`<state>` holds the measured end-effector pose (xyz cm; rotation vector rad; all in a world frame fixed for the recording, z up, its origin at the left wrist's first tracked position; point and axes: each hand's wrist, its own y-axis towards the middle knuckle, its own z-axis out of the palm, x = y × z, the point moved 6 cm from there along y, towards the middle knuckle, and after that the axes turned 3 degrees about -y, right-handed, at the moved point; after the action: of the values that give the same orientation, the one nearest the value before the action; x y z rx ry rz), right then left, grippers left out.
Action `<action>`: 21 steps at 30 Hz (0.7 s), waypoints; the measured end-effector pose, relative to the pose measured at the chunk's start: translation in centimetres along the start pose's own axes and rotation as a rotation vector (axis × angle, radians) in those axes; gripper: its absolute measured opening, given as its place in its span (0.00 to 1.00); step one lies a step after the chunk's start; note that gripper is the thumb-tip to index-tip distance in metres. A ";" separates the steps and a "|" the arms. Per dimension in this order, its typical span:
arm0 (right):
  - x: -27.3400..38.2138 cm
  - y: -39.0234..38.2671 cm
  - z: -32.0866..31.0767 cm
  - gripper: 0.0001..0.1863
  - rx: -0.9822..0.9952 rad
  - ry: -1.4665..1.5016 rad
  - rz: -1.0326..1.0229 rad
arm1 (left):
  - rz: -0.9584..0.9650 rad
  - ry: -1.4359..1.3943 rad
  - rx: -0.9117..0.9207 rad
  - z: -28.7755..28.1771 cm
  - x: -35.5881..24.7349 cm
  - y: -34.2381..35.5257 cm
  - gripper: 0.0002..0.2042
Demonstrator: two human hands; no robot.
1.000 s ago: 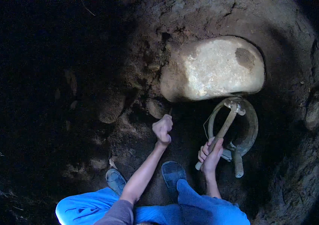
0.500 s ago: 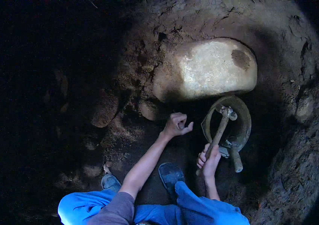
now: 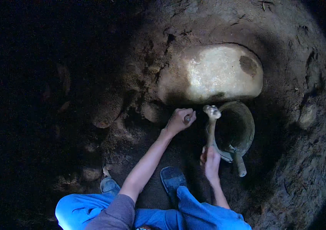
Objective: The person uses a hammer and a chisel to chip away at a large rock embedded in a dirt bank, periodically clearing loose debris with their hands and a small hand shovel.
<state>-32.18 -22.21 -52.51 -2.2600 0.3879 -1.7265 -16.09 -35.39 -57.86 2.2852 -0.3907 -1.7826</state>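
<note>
My left hand (image 3: 178,122) is closed around a rod (image 3: 187,119), whose round blunt end shows above the fist. Its lower part is hidden in shadow, so I cannot tell whether it is a chisel. My right hand (image 3: 210,160) grips a hammer (image 3: 211,128) by its wooden handle, with the pale metal head pointing away from me. That head is to the right of the left fist, apart from it, by the left rim of a dusty bucket (image 3: 252,128). Beyond both hands lies a big pale boulder (image 3: 220,73), smooth, with a dark patch near its right end.
A short thick handle (image 3: 240,165) sticks out over the bucket's near rim. A rough earth wall (image 3: 312,153) curves round on the right. Rounded stones (image 3: 107,114) and crumbled soil are on the left, fading into darkness. My shoes (image 3: 172,178) stand on the dark ground.
The hammer has swung left, from over the bucket's opening to its left rim, nearer the left fist. My left thumb, raised before, has folded in around the rod.
</note>
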 end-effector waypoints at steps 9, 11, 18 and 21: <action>-1.6 -0.5 1.1 0.15 0.015 -0.414 -0.185 | 0.023 -0.082 0.079 -0.2 1.3 -0.4 0.05; -0.8 -0.9 -0.4 0.15 -0.100 -0.385 -0.174 | -0.049 -0.196 0.048 -0.7 0.6 0.1 0.06; -2.7 -0.6 -0.9 0.14 -0.119 -0.340 -0.353 | -0.045 -0.100 0.060 1.2 0.9 1.6 0.06; 0.4 -0.3 1.4 0.14 0.030 -0.436 -0.224 | 0.025 -0.188 -0.013 -0.6 1.4 0.9 0.07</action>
<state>-30.68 -21.99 -52.35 -2.6468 0.0156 -1.2578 -15.26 -36.73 -58.64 2.1018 -0.4360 -1.9878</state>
